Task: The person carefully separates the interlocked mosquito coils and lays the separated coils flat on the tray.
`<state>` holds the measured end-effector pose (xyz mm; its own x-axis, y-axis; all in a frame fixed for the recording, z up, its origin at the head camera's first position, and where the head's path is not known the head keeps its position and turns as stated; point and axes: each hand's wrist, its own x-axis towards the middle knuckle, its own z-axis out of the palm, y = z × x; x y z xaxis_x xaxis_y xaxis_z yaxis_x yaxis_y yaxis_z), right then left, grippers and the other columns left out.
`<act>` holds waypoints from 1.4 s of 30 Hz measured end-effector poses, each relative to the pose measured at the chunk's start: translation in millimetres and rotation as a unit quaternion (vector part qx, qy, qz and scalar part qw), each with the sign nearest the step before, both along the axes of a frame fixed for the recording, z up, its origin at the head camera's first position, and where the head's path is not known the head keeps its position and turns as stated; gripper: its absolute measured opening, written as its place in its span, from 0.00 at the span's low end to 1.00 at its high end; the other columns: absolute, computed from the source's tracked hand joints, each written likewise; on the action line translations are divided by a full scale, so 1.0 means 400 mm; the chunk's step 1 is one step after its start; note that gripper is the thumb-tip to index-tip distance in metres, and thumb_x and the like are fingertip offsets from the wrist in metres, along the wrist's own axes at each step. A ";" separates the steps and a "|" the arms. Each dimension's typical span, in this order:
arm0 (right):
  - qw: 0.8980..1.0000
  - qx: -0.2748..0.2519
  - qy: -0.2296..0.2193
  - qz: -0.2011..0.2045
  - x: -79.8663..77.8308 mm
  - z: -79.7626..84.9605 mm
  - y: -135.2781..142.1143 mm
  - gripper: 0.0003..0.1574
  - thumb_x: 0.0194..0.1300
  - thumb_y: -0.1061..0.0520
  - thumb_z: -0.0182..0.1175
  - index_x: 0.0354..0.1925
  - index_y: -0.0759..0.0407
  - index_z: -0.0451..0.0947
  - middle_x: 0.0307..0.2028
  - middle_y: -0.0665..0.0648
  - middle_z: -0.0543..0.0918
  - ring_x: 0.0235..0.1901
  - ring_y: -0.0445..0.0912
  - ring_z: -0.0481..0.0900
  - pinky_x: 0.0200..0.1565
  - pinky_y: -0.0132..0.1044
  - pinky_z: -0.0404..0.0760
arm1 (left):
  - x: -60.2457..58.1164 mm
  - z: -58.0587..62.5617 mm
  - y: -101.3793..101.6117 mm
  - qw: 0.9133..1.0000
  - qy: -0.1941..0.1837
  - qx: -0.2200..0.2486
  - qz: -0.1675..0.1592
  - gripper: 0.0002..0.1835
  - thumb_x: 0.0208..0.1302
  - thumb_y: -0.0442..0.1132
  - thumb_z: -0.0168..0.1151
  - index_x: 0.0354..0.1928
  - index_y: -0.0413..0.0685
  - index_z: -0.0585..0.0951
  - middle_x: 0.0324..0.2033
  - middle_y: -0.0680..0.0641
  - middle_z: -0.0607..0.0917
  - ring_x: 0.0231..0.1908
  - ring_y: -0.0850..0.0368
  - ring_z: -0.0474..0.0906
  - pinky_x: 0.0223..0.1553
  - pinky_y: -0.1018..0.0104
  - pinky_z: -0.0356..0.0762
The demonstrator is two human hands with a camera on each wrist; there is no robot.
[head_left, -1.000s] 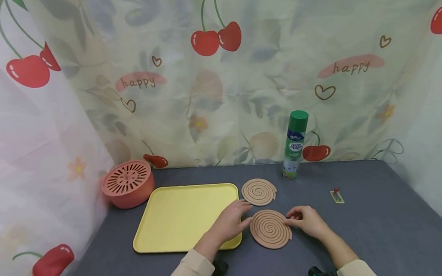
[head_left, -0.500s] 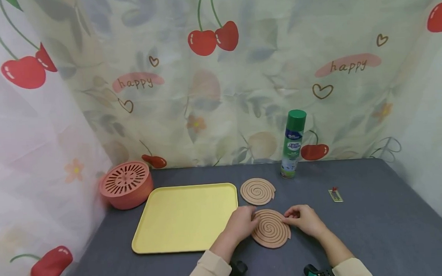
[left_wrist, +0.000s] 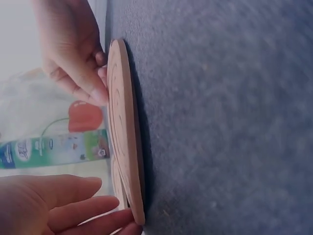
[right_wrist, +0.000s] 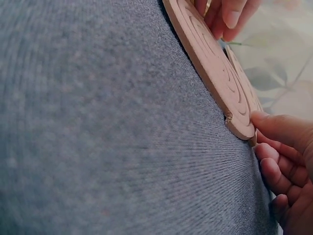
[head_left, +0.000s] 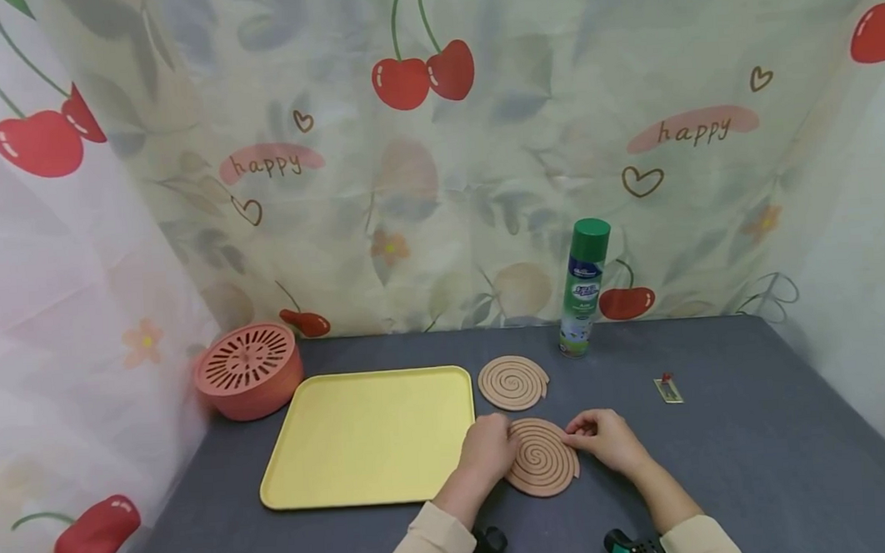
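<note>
A brown spiral mosquito coil (head_left: 540, 458) lies on the dark cloth between the two hands. The left hand (head_left: 488, 451) is at its left edge, and the left wrist view shows the extended fingers (left_wrist: 105, 221) reaching the rim with the thumb held apart. At the opposite edge the right hand (head_left: 609, 442) pinches the coil, its thumb (right_wrist: 279, 128) on top and the other fingers curled by the rim. Just behind lies a second, similar mosquito coil (head_left: 513, 383), untouched. In the head view the left hand covers part of the near coil's left side.
A yellow tray (head_left: 368, 439) lies left of the coils. Behind its left corner stands a round pink container (head_left: 249, 372) with a slotted lid. A green aerosol can (head_left: 585, 287) stands at the back, and a small gold metal piece (head_left: 669, 389) with a red bit lies right.
The left hand has moved right, from over the tray's right edge to the near coil's left edge. The right hand keeps its place at the coil's right edge. The head view has shifted slightly.
</note>
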<state>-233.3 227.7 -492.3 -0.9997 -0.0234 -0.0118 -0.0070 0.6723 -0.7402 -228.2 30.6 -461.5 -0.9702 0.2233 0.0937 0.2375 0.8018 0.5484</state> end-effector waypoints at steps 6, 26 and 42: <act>1.000 0.003 -0.001 -0.005 0.004 0.005 -0.003 0.07 0.54 0.58 0.67 0.30 0.61 0.82 0.21 0.50 0.77 0.23 0.40 0.71 0.26 0.30 0.68 | -0.007 -0.001 -0.010 0.998 -0.023 0.050 -0.009 0.07 0.60 0.32 0.59 0.27 0.40 0.83 0.16 0.50 0.78 0.15 0.64 0.69 0.15 0.74 0.64; 1.000 -0.004 -0.022 0.003 0.005 0.009 -0.006 0.06 0.55 0.59 0.66 0.31 0.62 0.81 0.22 0.51 0.78 0.23 0.40 0.71 0.26 0.31 0.69 | -0.039 0.017 -0.030 0.989 -0.126 0.076 -0.012 0.09 0.56 0.26 0.58 0.38 0.33 0.83 0.30 0.42 0.83 0.27 0.56 0.77 0.27 0.63 0.76; 0.999 -0.020 -0.008 0.030 0.010 0.013 -0.003 0.04 0.55 0.61 0.65 0.30 0.63 0.81 0.21 0.51 0.77 0.22 0.40 0.71 0.25 0.30 0.69 | -0.029 0.023 -0.023 0.986 -0.146 0.075 -0.016 0.02 0.52 0.30 0.67 0.28 0.37 0.83 0.28 0.46 0.78 0.23 0.58 0.73 0.23 0.68 0.71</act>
